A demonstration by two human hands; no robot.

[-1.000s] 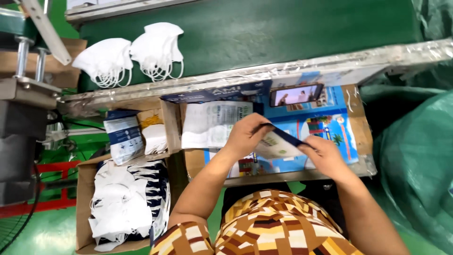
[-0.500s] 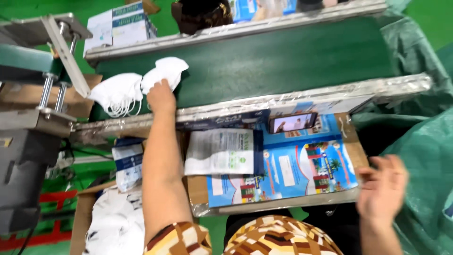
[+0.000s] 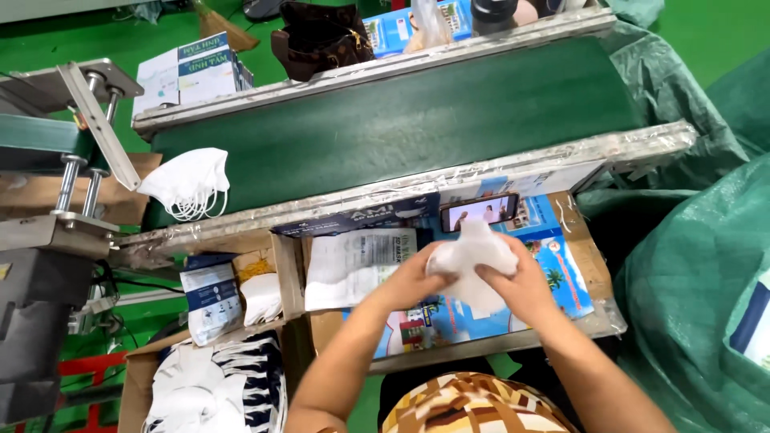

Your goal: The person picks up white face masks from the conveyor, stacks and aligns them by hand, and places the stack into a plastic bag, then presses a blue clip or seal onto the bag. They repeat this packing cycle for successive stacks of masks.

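A green conveyor belt (image 3: pixel 417 120) ran across the upper middle of the frame between taped metal rails. At its left end lay one stack of white face masks (image 3: pixel 188 183), their ear loops hanging toward the near rail. Below the belt, at centre, a cardboard tray (image 3: pixel 589 265) served as a work surface. On it lay blue printed sheets (image 3: pixel 561 277), a white printed bag (image 3: pixel 349 269) at left and a phone (image 3: pixel 480 212) along its upper edge.

Head camera, steep downward, close over conveyor belt (image 3: pixel 401 120).
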